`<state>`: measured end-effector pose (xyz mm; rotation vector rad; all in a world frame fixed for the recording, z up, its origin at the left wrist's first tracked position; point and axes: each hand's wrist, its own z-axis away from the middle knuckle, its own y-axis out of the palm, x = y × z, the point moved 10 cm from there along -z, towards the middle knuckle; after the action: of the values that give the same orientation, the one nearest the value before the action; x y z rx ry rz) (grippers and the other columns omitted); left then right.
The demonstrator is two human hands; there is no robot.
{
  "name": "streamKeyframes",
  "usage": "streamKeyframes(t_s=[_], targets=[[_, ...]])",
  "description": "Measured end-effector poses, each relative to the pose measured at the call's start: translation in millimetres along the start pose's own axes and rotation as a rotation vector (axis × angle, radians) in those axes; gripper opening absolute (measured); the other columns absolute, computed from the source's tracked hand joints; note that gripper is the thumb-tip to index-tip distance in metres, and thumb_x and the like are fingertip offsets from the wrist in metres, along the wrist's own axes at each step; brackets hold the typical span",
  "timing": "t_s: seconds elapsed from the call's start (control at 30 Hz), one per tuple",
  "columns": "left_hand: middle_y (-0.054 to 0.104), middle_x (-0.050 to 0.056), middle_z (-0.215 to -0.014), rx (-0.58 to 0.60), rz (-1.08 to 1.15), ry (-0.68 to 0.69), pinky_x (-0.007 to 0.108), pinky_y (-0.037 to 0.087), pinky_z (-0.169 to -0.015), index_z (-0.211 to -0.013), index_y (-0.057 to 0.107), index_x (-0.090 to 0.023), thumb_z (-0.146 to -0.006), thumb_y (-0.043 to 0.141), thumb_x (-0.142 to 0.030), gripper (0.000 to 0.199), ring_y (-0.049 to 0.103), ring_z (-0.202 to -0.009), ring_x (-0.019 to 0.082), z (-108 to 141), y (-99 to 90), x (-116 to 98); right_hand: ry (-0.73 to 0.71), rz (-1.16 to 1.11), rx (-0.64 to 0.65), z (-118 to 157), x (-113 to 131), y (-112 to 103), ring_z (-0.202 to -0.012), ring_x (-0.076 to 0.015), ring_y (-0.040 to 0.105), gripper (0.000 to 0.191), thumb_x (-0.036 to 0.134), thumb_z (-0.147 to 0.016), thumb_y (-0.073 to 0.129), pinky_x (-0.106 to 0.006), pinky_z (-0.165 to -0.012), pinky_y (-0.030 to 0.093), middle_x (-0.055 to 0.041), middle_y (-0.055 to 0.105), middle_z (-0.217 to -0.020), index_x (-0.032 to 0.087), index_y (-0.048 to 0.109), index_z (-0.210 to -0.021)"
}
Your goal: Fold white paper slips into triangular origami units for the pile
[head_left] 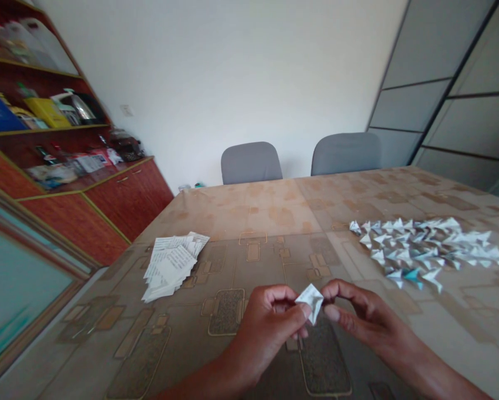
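We find many folded pieces [403, 256] in rows on the counter [253, 278] at right, apparently finished; the flat paper slips [172, 266] at left we judge unworked. One paper [315, 300], seemingly part-folded, is at the near side, pinched in the left hand's [270, 321] fingers; whether the right hand's [364, 318] grip its corner we cannot tell.

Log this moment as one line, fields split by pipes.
left hand: pinching folded paper | right hand: at its right corner, contact unclear | table: printed slips on left, rows of folded pieces on right
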<state>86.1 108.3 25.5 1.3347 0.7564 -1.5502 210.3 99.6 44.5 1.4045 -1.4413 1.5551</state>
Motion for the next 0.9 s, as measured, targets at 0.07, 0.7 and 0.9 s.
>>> streamKeyframes(t_s=[0.07, 0.7, 0.9], targets=[[0.059, 0.000, -0.055, 0.005, 0.001, 0.001, 0.022, 0.040, -0.053, -0.066, 0.060, -0.013, -0.069, 0.070, -0.042, 0.031, 0.053, -0.051, 0.011, 2, 1.3, 1, 0.007, -0.006, 0.009, 1, 1, 3, -0.078, -0.0178, 0.058, 0.019, 0.040, -0.089, 0.056, -0.029, -0.073, 0.046, 0.0003, 0.062, -0.078, 0.023, 0.061, -0.082], [0.057, 0.000, -0.061, -0.013, -0.356, 0.265, 0.022, 0.038, -0.055, -0.070, 0.066, -0.014, -0.076, 0.064, -0.025, 0.013, 0.050, -0.058, 0.012, 4, 1.8, -22, -0.099, 0.238, -0.130, 1, 20, 5, -0.061, -0.0145, 0.058, 0.011, 0.018, -0.076, 0.056, -0.025, -0.058, 0.043, 0.0013, 0.059, -0.064, 0.020, 0.055, -0.065], [0.051, -0.002, -0.057, -0.085, -0.185, 0.193, 0.022, 0.034, -0.053, -0.063, 0.061, -0.014, -0.074, 0.065, -0.031, 0.020, 0.044, -0.054, 0.011, -1, -7.5, -12, -0.030, 0.126, -0.082, 2, 13, 13, -0.066, -0.0152, 0.058, 0.019, 0.032, -0.086, 0.055, -0.026, -0.061, 0.045, 0.0006, 0.060, -0.068, 0.021, 0.059, -0.071]])
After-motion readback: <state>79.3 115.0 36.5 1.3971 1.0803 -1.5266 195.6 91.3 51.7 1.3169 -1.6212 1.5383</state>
